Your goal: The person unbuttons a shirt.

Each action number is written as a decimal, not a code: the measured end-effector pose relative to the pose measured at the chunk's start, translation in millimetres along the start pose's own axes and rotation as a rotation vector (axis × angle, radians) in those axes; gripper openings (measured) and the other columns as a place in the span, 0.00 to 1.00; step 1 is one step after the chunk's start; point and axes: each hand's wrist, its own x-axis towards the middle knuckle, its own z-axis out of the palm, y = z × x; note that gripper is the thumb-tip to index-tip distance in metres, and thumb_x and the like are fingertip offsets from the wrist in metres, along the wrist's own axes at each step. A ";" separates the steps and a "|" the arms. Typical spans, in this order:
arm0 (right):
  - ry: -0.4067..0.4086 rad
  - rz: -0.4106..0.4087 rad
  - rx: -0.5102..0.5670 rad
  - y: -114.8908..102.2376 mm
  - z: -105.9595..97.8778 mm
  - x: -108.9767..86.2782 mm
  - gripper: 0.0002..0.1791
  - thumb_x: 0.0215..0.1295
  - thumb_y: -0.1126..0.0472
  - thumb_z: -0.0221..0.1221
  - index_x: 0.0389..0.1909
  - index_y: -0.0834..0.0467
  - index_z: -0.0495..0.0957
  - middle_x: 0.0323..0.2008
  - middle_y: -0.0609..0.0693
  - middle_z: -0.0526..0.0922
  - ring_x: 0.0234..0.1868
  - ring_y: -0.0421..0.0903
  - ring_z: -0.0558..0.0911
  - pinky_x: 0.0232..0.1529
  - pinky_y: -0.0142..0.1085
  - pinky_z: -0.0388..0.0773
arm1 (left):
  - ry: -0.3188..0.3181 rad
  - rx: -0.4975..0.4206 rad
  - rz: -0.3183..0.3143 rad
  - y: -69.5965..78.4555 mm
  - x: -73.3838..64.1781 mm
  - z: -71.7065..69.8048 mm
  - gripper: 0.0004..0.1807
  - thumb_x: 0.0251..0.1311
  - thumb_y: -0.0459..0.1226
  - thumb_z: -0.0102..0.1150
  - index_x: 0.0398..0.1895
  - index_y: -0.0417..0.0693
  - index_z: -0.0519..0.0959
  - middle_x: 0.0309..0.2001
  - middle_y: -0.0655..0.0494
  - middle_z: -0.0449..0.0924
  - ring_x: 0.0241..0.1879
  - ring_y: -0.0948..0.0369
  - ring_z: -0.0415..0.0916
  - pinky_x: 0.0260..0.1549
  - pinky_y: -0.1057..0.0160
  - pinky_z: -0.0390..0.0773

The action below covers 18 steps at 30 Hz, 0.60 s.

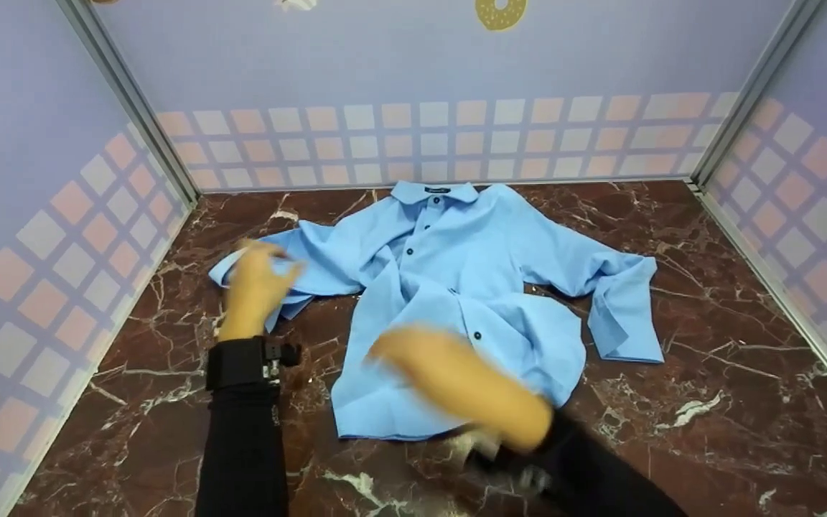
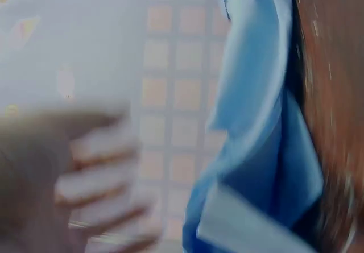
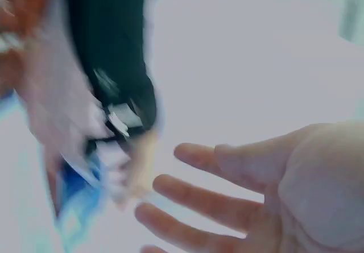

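A light blue button-up shirt (image 1: 428,287) lies front up, its collar (image 1: 435,192) toward the back wall and its lower part rumpled. My left hand (image 1: 259,280) is over the sleeve on the left, which is folded near its cuff. In the left wrist view the fingers (image 2: 108,193) are spread and blurred, with the blue sleeve (image 2: 250,82) off to their right. Over the shirt's lower front, my right hand (image 1: 449,373) is blurred by motion. Its fingers (image 3: 199,202) appear apart and loosely extended in the right wrist view, holding nothing.
The shirt rests on a dark red marbled tabletop (image 1: 708,424). Lilac panels with pink and white squares stand at the back (image 1: 413,64), left and right. The sleeve on the right (image 1: 625,309) bends downward at its end. Both wrists wear black straps.
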 end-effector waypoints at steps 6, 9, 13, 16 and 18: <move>0.211 0.346 -0.247 110.9 -45.5 11.6 0.25 0.77 0.71 0.50 0.73 0.62 0.72 0.68 0.63 0.77 0.68 0.65 0.76 0.71 0.58 0.72 | -0.409 -0.122 0.242 33.1 4.8 49.1 0.47 0.68 0.59 0.66 0.83 0.52 0.61 0.81 0.46 0.61 0.78 0.42 0.62 0.76 0.37 0.61; 0.067 0.514 -0.313 157.0 -43.4 7.1 0.26 0.85 0.60 0.47 0.79 0.58 0.65 0.76 0.68 0.67 0.76 0.74 0.64 0.74 0.67 0.62 | -0.496 0.012 0.206 45.4 -0.2 71.3 0.56 0.66 0.69 0.58 0.88 0.61 0.44 0.86 0.40 0.40 0.82 0.35 0.47 0.74 0.31 0.58; -0.139 0.661 -0.296 185.9 -38.3 -2.1 0.33 0.87 0.44 0.42 0.85 0.51 0.53 0.84 0.67 0.47 0.82 0.76 0.41 0.76 0.75 0.44 | -0.529 0.193 0.162 49.3 -6.8 85.3 0.58 0.65 0.71 0.56 0.88 0.62 0.41 0.84 0.30 0.30 0.81 0.27 0.37 0.72 0.24 0.54; -0.181 0.744 -0.283 195.9 -43.0 -8.7 0.37 0.85 0.38 0.39 0.86 0.48 0.49 0.85 0.64 0.39 0.83 0.74 0.34 0.75 0.77 0.36 | -0.514 0.255 0.154 43.4 -6.3 88.7 0.55 0.67 0.66 0.58 0.87 0.56 0.46 0.83 0.26 0.33 0.81 0.26 0.35 0.73 0.22 0.48; -0.173 0.776 -0.270 203.1 -49.4 -13.1 0.38 0.85 0.37 0.39 0.86 0.49 0.46 0.85 0.64 0.36 0.83 0.73 0.32 0.75 0.76 0.33 | -0.505 0.279 0.145 37.6 -4.3 88.0 0.53 0.68 0.65 0.57 0.87 0.53 0.49 0.83 0.25 0.35 0.81 0.26 0.34 0.74 0.22 0.46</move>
